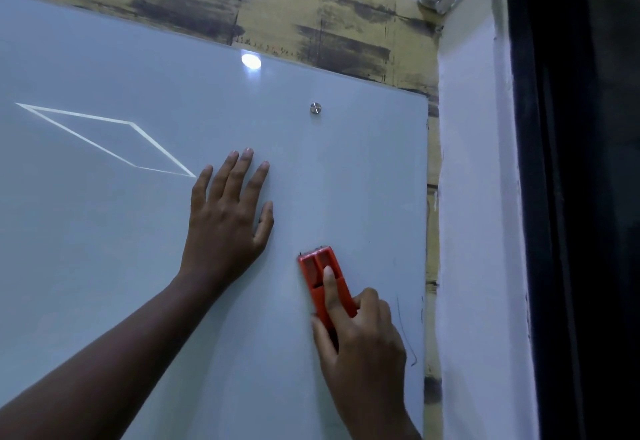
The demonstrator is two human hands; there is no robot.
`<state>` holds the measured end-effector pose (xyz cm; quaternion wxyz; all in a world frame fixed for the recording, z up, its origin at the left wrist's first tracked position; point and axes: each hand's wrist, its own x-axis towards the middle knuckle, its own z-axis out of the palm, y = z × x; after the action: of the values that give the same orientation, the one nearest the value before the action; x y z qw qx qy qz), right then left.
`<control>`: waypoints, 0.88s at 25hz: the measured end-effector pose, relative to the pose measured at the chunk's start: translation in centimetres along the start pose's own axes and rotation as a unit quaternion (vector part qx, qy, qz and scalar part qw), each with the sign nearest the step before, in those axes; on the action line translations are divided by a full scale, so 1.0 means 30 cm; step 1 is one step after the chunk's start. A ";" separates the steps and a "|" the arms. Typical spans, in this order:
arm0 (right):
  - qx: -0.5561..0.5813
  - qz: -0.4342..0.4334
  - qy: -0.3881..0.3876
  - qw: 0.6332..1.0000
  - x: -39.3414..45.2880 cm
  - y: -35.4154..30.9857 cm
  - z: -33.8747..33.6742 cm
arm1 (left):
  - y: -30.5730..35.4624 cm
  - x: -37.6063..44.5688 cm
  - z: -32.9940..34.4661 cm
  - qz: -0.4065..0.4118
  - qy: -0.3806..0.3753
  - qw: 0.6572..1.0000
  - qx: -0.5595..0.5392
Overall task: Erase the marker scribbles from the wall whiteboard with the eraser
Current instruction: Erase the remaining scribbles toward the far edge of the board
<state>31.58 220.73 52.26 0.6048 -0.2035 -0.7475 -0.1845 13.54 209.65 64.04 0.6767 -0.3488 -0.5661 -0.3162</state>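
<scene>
Right hand (360,332) grasps the orange eraser (323,278) at lower centre-right of the frame, index finger laid along its back. The eraser lies flat on the whiteboard (121,231), long axis near vertical, top end tipped slightly to upper left. Left hand (228,218) is released, fingers spread flat on the board. Thin marker scribbles (407,335) sit just right of the eraser hand.

Both forearms are bare up to the edge of the picture, and no sleeve shows on them. The left hand (225,221) wears no ring, no watch and no glove. The right hand (360,332) is bare in the same way. The fingernails on both hands are short and without polish.
</scene>
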 end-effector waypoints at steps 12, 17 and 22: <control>-0.071 0.265 -0.044 0.961 -0.042 0.230 -0.045 | -0.011 -0.137 -0.004 0.020 0.015 1.000 -0.008; 0.032 0.309 -0.024 0.950 -0.063 0.143 -0.019 | 0.014 -0.181 -0.005 0.005 0.016 1.000 -0.006; 0.062 0.173 -0.027 0.983 -0.084 -0.012 0.007 | -0.006 -0.211 0.002 0.012 0.012 1.000 -0.019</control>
<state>31.68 220.33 49.74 0.6190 -0.2968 -0.7267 -0.0245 12.35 209.80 57.83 0.6806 -0.3648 -0.5471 -0.3229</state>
